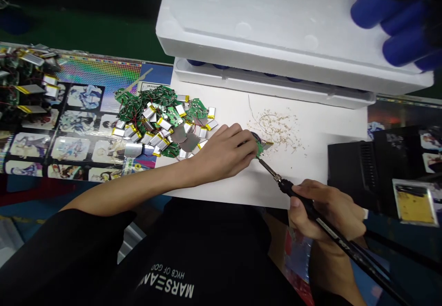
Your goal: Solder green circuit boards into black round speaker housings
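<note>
My left hand [229,151] is closed on a green circuit board [259,148], its fingers covering most of it. A small battery [268,144] with a yellow end shows at the board's right side. In my right hand [326,209] is a black soldering iron [304,201], held like a pen. Its metal tip reaches the board's lower edge beside my left fingers; whether it touches cannot be made out. Left of my left hand, on the white work surface [221,195], lies a pile of green circuit boards [159,96] with several silver batteries [164,124].
White foam trays [269,29] with blue cylinders [371,8] stand along the back. Small pale bits [278,126] and a thin wire [250,105] lie near the board. To the right are a black box [350,172] and a yellow pad in a tray [414,207]. More batteries [31,89] lie far left.
</note>
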`<move>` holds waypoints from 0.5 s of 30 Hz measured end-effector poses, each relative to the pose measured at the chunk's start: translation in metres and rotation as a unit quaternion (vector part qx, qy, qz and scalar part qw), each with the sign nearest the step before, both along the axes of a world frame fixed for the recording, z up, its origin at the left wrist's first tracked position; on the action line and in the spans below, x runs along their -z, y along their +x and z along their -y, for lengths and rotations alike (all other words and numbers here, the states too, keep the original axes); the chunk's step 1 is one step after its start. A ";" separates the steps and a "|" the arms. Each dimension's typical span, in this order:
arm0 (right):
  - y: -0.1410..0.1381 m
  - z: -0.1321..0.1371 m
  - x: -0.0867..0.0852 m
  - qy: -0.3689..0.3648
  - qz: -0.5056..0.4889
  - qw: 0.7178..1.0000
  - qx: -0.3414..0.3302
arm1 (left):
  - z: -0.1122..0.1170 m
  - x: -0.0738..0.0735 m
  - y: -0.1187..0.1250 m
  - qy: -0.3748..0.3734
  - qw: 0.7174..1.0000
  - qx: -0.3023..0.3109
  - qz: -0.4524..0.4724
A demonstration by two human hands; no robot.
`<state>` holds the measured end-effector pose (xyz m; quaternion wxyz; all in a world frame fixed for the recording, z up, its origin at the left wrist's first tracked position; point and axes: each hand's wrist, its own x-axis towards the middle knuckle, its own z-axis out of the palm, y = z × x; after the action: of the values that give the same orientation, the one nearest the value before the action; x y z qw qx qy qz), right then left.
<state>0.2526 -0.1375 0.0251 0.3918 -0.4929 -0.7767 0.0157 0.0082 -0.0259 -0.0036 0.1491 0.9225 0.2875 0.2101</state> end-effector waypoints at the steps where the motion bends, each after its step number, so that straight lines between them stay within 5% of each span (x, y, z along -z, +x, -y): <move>1: 0.000 0.000 0.000 0.002 0.001 1.000 -0.001 | 0.000 0.000 0.000 0.003 1.000 0.000 0.003; 15: 0.025 0.023 0.018 0.011 -0.164 0.979 0.119 | 0.000 0.001 0.000 0.004 1.000 -0.002 0.006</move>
<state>0.2780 -0.1605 0.0074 0.5187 -0.5678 -0.6379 0.0412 0.0085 -0.0255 -0.0049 0.1464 0.9212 0.2878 0.2170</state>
